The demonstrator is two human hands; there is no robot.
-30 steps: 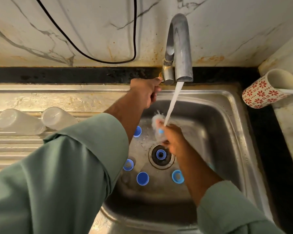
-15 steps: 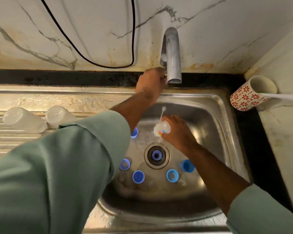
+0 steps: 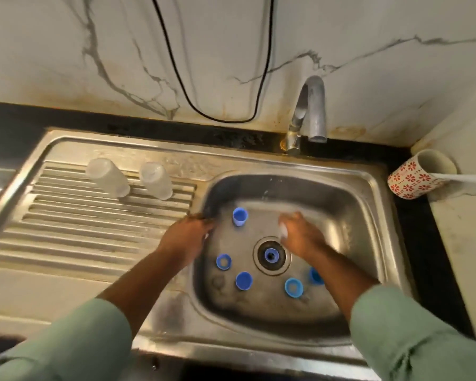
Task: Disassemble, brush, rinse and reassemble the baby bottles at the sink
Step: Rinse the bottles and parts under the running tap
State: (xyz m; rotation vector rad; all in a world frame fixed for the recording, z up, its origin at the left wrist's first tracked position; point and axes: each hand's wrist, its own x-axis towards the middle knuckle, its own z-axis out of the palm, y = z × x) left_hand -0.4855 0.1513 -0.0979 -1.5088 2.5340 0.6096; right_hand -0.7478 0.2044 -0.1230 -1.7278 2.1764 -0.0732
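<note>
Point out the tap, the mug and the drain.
tap [image 3: 315, 105], head view, on the spout's bend.
mug [image 3: 412, 178], head view, on its patterned side.
drain [image 3: 259, 264], head view, on its metal ring.

Dim warm light; motion blur; wide-angle edge distortion.

Your left hand [image 3: 186, 237] is reaching forward with the palm down, its fingers curling over an edge just ahead of it; blur is hiding how they lie. Your right hand [image 3: 302, 237] is sitting level with the left and well apart from it, knuckles up, fingers curling round a small pale piece showing at its fingertips. Both forearms are running bare from pale green sleeves [image 3: 412, 334] pushed back past the wrists.
</note>
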